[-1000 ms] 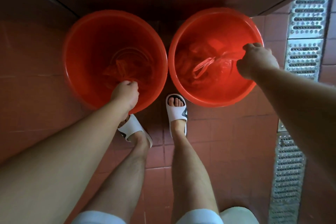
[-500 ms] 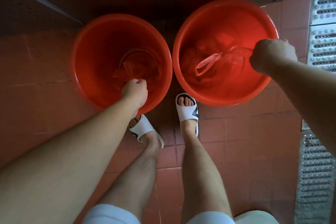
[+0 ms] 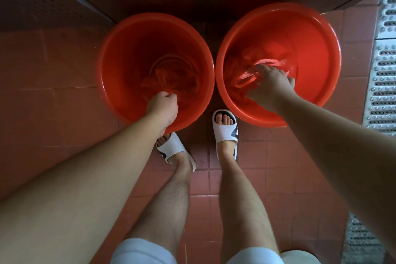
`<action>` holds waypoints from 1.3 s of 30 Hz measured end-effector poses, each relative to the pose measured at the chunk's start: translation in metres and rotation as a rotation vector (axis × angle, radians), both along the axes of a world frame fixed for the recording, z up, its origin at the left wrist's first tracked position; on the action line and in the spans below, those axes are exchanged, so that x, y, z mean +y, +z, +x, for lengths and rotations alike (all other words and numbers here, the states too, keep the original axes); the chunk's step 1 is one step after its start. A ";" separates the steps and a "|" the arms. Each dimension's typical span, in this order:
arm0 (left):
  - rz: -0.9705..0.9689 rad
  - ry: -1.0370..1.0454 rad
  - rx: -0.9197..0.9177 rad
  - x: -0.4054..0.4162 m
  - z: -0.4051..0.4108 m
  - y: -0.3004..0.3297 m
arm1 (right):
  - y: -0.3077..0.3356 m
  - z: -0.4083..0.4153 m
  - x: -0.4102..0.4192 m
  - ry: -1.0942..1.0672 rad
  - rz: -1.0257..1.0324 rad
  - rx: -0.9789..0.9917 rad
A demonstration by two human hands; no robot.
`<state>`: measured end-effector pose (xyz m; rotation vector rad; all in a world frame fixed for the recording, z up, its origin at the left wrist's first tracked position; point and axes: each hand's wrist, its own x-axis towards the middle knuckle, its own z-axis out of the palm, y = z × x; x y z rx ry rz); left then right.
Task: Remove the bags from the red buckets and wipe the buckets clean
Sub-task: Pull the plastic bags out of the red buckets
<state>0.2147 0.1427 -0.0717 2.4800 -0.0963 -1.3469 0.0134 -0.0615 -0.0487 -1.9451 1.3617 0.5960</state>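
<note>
Head view: two red buckets side by side on the tiled floor.
Left hand [image 3: 163, 106]: fist clenched on the bag [image 3: 171, 80] in the left bucket [image 3: 111, 66] — bag lies below and ahead of it.
Right hand [image 3: 270, 85]: fingers hooked through the bag handles [image 3: 248, 75] in the right bucket [image 3: 317, 34].
Coming move: likely straight up — each bag under its own hand.

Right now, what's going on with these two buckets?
A person stands over two red buckets on a tiled floor. The left hand grips the bag in the left bucket. The right hand has its grip on the handles of the bag in the right bucket. Both bags are still inside; no wiping yet.
</note>
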 end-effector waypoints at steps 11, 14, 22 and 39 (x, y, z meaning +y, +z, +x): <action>-0.041 0.081 0.038 -0.003 -0.009 -0.004 | -0.026 0.014 0.026 0.360 -0.225 0.046; -0.042 0.090 0.033 -0.002 -0.007 -0.004 | -0.028 0.015 0.026 0.387 -0.247 0.048; -0.057 0.123 0.060 0.000 -0.001 -0.008 | -0.038 0.022 0.031 0.364 -0.220 0.056; -0.117 0.196 -0.021 0.007 0.044 0.090 | 0.087 -0.006 -0.012 -0.712 -0.196 -0.140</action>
